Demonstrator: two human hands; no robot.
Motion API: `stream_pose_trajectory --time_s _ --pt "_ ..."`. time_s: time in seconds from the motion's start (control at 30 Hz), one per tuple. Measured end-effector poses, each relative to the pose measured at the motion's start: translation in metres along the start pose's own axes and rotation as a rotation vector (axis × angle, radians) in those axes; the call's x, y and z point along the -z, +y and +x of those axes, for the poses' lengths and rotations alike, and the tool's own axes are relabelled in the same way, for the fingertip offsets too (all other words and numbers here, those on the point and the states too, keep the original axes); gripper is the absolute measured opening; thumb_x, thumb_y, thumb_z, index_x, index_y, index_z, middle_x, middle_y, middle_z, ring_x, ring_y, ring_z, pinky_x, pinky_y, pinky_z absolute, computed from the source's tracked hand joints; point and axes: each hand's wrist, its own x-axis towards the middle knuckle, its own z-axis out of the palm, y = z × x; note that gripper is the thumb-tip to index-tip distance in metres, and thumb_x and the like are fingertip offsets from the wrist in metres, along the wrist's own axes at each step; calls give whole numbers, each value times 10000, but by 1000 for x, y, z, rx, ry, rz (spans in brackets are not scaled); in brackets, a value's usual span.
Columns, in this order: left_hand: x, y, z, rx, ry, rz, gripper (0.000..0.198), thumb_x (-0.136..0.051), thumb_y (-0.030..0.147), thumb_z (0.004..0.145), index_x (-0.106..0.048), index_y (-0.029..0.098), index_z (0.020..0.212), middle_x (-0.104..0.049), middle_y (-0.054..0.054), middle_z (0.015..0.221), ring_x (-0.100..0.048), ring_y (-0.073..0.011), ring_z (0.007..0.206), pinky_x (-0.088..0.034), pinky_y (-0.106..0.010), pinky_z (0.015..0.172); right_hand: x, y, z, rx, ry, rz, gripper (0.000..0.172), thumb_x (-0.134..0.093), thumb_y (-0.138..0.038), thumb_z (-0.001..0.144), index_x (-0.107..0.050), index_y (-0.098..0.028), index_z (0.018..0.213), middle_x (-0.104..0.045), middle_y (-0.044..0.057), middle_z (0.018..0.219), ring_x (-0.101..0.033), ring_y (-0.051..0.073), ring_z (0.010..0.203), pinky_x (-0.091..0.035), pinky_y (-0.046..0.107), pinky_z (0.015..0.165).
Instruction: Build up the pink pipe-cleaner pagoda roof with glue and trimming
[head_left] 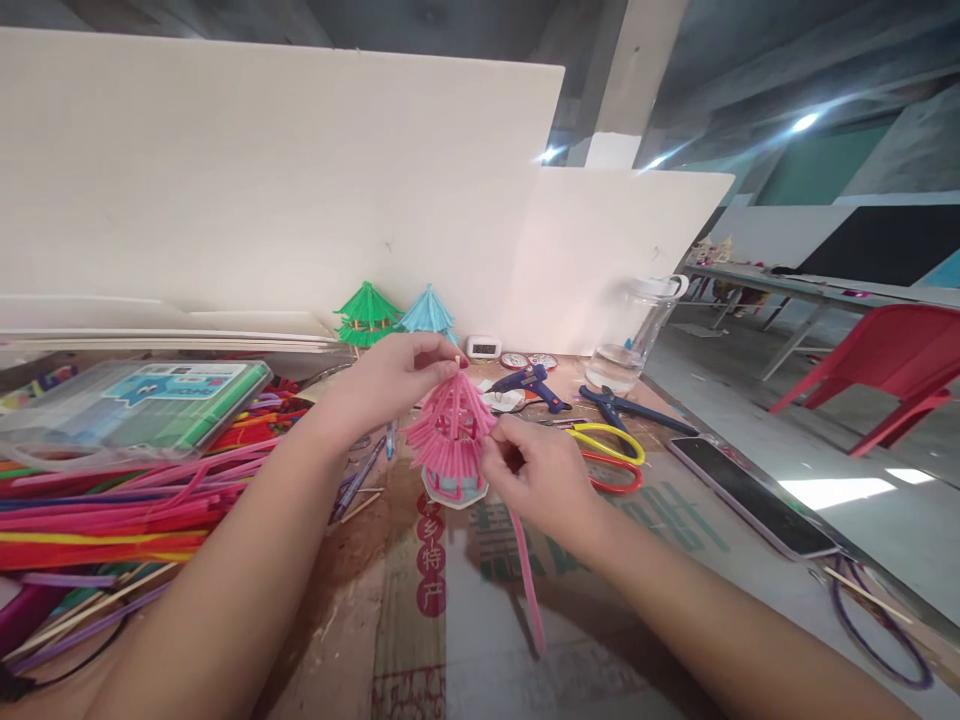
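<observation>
Left hand (pixel 394 378): thumb and fingers closed about the peak of a small pink tiered model of fuzzy stems (pixel 448 458). Model upright, between the hands, on a pale many-sided base. Right hand (pixel 544 475): fingertips pinched at the model's near-right edge, seemingly gripping a long pink fuzzy stem (pixel 527 575) that hangs below it.

Progress, as judged: two roof tiers look well covered in pink; grey-blue lower walls show beneath. Stem's tail hangs free, so apparently not worked in yet. Beyond the left hand, a green fuzzy-stem model (pixel 367 308) and a light-blue fuzzy-stem model (pixel 429 310) have peaked roofs formed.

Surface: brown tabletop (pixel 330 610), printed covering under the right hand. Left of the left hand, a clear plastic case (pixel 67 415) over bright stem bundles. Beyond the right hand, a dark-blue glue gun (pixel 531 382); right of it, yellow-handled scissors (pixel 630 442).

Room: tall white board (pixel 285 180) beyond both hands; red plastic chair (pixel 885 360) far right.
</observation>
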Motion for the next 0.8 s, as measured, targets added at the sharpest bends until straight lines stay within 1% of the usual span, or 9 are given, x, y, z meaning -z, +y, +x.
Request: stream_pose_trajectory --time_s 0.2,0.37,0.47,0.67,0.8 --pt "0 1 -1 5 -3 17 261 -498 385 821 -657 184 868 -690 -5 867 -600 -181 802 -434 -266 709 -3 2 -1 36 -45 -82 200 -460 -202 788 -451 -204 588 -465 -42 497 -390 98 444 -239 239 484" --pt "0 3 -1 -4 2 9 256 -500 378 817 -656 178 853 -684 -6 851 -593 -179 792 -430 -262 707 -4 3 -1 153 4 -148 208 -447 -187 812 -479 -200 607 -505 -27 508 -422 105 464 -249 245 502" --pt "1 4 -1 -2 -3 13 262 -496 379 816 -653 172 851 -680 -7 844 -591 -177 781 -430 -261 704 -5 5 -1 172 4 -182 209 -449 -190 819 -491 -197 615 -506 -27 507 -424 108 467 -244 247 502" --pt "1 6 -2 6 -13 2 243 -496 352 818 -653 171 860 -677 -6 848 -589 -167 772 -424 -255 707 -5 7 1 131 -45 -208 197 -461 -198 814 -497 -197 620 -502 -24 519 -430 113 483 -232 248 504" --pt "2 7 -2 -1 -16 14 243 -489 352 818 -649 172 848 -671 -2 830 -583 -163 760 -418 -250 690 -3 4 2 1 -92 -87 191 -469 -208 789 -473 -200 597 -468 -37 511 -398 102 472 -230 240 499"
